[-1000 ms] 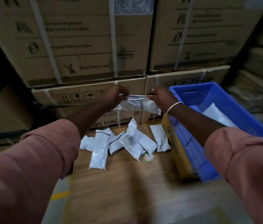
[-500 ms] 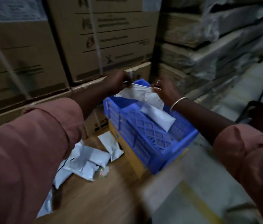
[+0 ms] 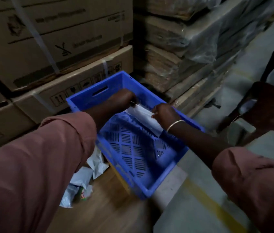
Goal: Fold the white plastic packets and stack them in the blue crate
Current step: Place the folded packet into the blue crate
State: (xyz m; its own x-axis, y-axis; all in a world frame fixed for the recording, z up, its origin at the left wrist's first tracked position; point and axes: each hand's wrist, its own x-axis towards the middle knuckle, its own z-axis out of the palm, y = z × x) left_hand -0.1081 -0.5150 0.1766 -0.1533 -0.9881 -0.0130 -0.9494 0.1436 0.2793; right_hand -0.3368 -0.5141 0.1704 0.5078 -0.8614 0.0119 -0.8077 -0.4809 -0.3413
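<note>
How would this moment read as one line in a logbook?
left hand: pinches white packet | right hand: pinches its other end | white packet: held over blue crate | loose packets: lying left of crate

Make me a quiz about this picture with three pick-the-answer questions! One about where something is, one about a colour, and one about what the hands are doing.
1. Where is the held white packet?
A) on the floor B) over the crate C) on a box
2. What colour is the crate?
A) red B) green C) blue
3. Who holds the packet?
A) both hands B) one hand only C) nobody

Answers: 1 B, it hangs above the crate's slotted bottom. 2 C, its walls are blue. 3 A, the left hand and the right hand each grip an end.
</note>
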